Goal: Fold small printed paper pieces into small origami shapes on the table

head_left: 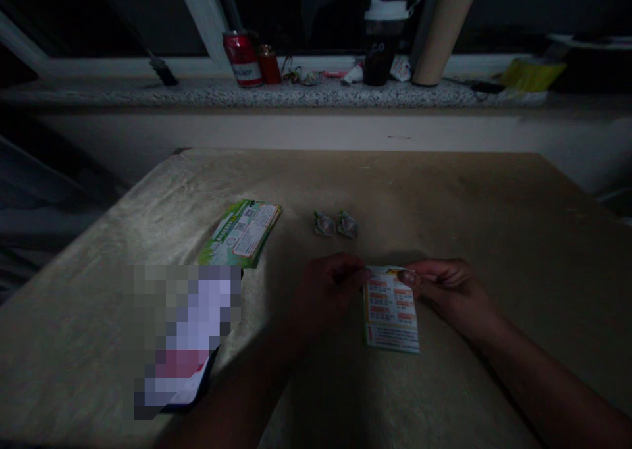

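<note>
My left hand (328,291) and my right hand (447,288) both pinch the top edge of a small printed paper leaflet (392,314) with orange blocks of text. The leaflet lies over the brown table (444,199) in front of me. My fingers are curled closed on its upper corners. Just beyond my hands sit two small folded paper shapes (336,224), side by side. A stack of green and white leaflets (241,233) lies to the left.
A phone with a lit, blurred screen (185,337) rests at the front left. The stone window ledge (276,95) behind holds a red can (243,57), a dark cup with a white lid (381,41), a cardboard tube (444,27) and small clutter.
</note>
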{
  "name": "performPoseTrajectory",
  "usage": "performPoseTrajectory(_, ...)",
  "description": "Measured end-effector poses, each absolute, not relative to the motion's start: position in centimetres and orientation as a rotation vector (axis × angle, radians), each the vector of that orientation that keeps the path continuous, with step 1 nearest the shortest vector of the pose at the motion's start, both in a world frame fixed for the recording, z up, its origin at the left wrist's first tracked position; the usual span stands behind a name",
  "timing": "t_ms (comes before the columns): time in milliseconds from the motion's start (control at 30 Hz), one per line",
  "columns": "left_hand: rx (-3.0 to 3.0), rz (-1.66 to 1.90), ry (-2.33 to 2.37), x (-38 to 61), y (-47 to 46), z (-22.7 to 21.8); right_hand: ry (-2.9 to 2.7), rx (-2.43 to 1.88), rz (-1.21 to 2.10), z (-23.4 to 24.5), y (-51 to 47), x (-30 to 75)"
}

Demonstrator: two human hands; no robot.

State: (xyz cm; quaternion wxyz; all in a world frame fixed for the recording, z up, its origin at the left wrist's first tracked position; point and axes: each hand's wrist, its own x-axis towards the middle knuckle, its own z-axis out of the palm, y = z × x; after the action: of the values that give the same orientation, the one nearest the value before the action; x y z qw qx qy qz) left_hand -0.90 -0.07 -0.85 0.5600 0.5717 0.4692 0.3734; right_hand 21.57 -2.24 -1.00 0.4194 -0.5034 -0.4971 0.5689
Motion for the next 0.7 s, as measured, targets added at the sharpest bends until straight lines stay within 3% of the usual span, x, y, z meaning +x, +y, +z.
performPoseTrajectory(233, 1.341, 0.837, 1.137, -1.2, 0.1, -0.8, -1.381, -1.241, 1.428, -1.2, -2.2, 22.4)
performPoseTrajectory(467, 1.609, 0.635, 1.399, -1.1, 0.3, -1.3, -1.551, -1.429, 0.838, -2.5, -1.3, 23.6)
performPoseTrajectory(700, 2.000, 0.384, 1.611, -0.7, 0.5, -1.5, -2.101, -1.151, 0.549, -2.8, -0.8, 21.9)
